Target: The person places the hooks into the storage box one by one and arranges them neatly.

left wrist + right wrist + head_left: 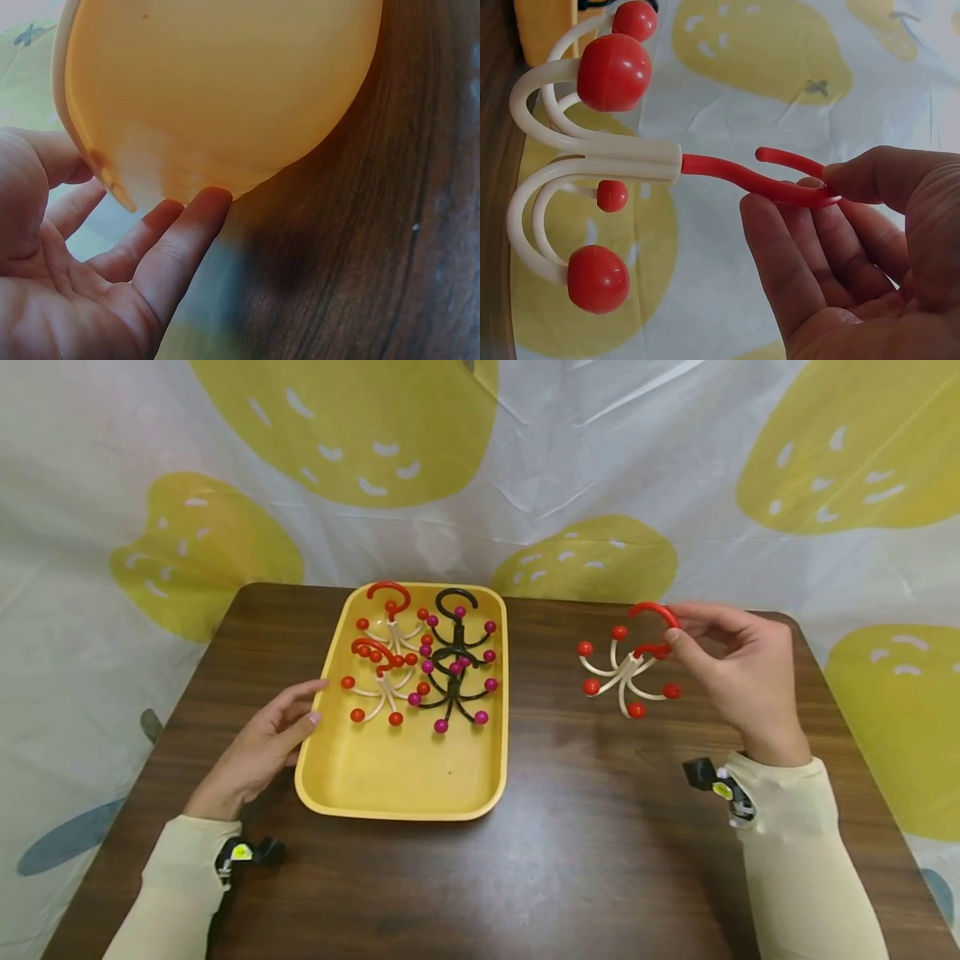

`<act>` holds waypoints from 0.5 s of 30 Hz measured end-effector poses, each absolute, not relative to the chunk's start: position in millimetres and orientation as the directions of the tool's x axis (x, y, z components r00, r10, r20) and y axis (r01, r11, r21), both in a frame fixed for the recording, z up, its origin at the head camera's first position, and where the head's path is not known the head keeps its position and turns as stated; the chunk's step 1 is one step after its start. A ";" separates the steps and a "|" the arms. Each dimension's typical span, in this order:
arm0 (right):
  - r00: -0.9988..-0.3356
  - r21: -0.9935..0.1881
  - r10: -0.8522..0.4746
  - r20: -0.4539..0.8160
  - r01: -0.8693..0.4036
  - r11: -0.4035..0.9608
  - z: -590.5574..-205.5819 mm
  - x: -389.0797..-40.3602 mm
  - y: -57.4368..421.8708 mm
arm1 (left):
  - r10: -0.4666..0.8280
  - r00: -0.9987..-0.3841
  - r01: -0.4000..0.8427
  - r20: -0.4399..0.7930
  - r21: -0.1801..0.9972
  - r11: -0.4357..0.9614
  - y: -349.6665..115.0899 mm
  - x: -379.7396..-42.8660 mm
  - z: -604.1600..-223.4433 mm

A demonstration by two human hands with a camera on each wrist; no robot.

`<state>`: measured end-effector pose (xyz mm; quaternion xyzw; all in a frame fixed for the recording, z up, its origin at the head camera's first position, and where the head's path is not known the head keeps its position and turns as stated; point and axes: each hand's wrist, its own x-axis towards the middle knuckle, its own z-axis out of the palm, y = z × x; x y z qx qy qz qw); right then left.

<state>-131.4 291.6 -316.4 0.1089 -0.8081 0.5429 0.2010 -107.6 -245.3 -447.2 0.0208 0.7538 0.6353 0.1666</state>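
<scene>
My right hand pinches a red-and-cream multi-arm hanging hook by its curved red top, thumb against the fingers. It is held over the right part of the table, its cream arms with red ball tips spread out below. My left hand grips the left side of a yellow tray, with thumb and a fingertip at the rim. In the left wrist view, other fingers touch the outer wall. Inside the tray are more red-and-cream hooks at left and black hooks with magenta balls at right, partly overlapping.
The hooks lie in the tray's far part; its near floor is bare yellow. Both stand on a dark wood table. Behind hangs a pale curtain with yellow fruit prints. Small black devices are strapped to both wrists.
</scene>
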 end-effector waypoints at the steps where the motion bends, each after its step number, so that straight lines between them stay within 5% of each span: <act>1: -0.892 -0.818 0.032 0.450 -0.397 0.416 -315.2 -129.7 289.1 | 0.241 -0.944 -0.181 -0.226 0.964 0.194 -245.4 -107.6 -447.1; 15: -0.870 -0.773 -0.137 0.473 -0.484 0.409 -310.1 -111.7 253.7 | 0.232 -0.944 -0.190 -0.234 0.962 0.198 -245.4 -107.9 -448.3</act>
